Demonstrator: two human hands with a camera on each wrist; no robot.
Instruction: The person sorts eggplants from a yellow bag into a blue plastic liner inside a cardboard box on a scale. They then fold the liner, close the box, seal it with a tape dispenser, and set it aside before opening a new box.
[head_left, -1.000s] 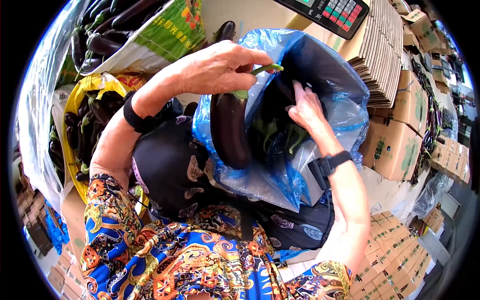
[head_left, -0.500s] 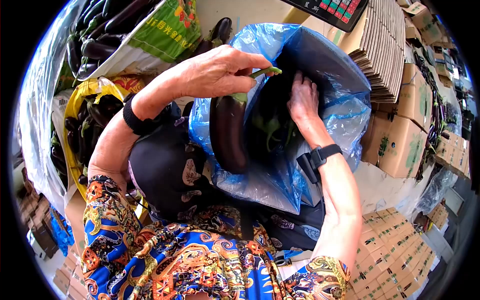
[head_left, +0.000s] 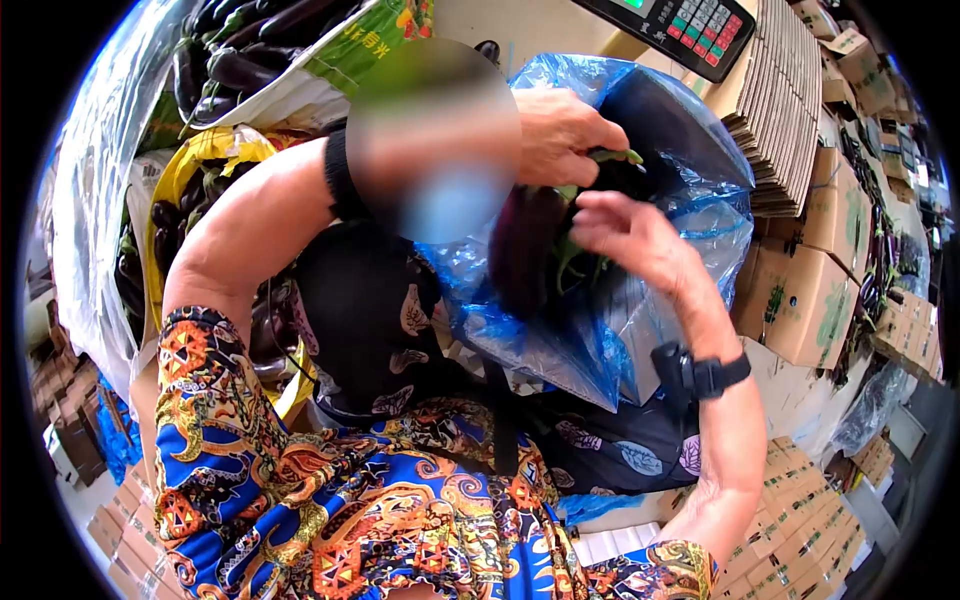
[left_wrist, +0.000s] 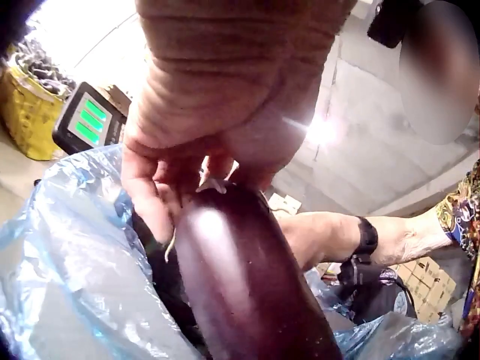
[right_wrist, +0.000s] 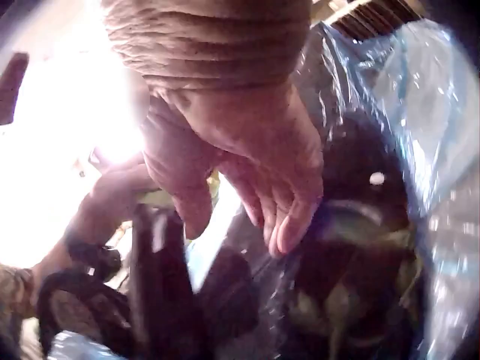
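Observation:
My left hand (head_left: 560, 138) pinches a dark purple eggplant (head_left: 522, 245) by its green stem, and the fruit hangs down over the mouth of a blue plastic bag (head_left: 722, 215). In the left wrist view, the glossy eggplant (left_wrist: 251, 281) fills the middle below the fingertips. My right hand (head_left: 650, 240) is over the bag's opening, close to the hanging eggplant, with its fingers loosely extended and nothing held. Other eggplants (right_wrist: 352, 300) with green caps lie inside the bag in the right wrist view, partly in shadow.
A scale's keypad (head_left: 705, 35) and flattened cardboard (head_left: 785, 110) stand beyond the bag. Closed cartons (head_left: 805, 300) are at the right. At the left, a yellow bag (head_left: 160, 185) and a white sack hold more eggplants (head_left: 245, 70).
My left hand has moved right with the eggplant, further over the bag. The right hand has come up from inside the bag and nearer to the eggplant.

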